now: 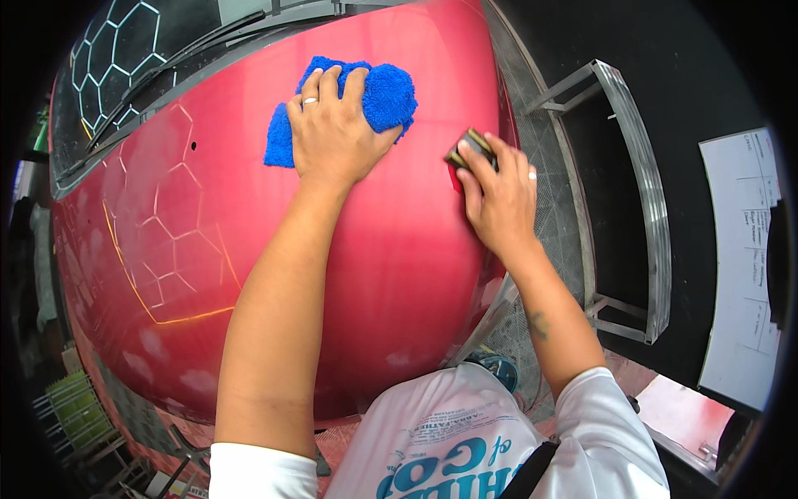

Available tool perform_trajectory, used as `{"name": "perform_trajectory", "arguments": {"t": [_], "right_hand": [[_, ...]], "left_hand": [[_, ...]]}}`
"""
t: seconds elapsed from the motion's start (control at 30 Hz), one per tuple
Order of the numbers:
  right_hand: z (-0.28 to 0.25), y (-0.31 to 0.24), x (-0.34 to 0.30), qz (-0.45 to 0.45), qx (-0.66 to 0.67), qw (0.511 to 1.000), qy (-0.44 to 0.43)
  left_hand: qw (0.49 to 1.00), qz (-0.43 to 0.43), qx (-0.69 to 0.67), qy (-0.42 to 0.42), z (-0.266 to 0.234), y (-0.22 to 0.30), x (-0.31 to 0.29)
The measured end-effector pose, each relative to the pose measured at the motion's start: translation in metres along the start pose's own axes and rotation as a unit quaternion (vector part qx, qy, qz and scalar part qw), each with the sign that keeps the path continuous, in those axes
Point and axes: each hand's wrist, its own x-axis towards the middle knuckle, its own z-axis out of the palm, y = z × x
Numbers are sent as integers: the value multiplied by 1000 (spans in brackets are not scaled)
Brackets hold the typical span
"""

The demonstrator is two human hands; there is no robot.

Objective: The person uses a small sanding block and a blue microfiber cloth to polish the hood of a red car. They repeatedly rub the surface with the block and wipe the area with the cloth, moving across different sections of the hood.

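Observation:
A glossy red car hood [374, 266] spreads beneath both my arms, with pale hazy patches toward its front edge. My left hand [334, 129] presses a blue microfiber cloth [389, 93] flat on the hood, its fingers bent over the folded fabric. Farther right, near the hood's side edge, my right hand [503, 187] pinches a small dark block with yellowish edges [475, 150]. That block is slightly blurred, and whether it touches the paint I cannot tell. Something bright red shows just under it.
Wiper arms [179, 62] and the windshield [112, 58] lie at the upper left. A metal frame bench [652, 208] stands right of the car on grey flooring. At far right hangs a white board [740, 266] with writing. Green slatted crates [79, 407] sit lower left.

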Motion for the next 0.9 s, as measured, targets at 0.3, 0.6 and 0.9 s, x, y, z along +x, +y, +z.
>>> {"name": "perform_trajectory", "arguments": {"t": [0.3, 0.6, 0.9], "right_hand": [[5, 6, 0, -27, -8, 1000, 14], [-6, -4, 6, -34, -18, 999, 2], [7, 5, 2, -36, -9, 999, 12]], "left_hand": [[1000, 3, -4, 2, -1, 0, 1], [1000, 2, -6, 5, -1, 0, 0], [1000, 13, 2, 20, 1, -1, 1]]}}
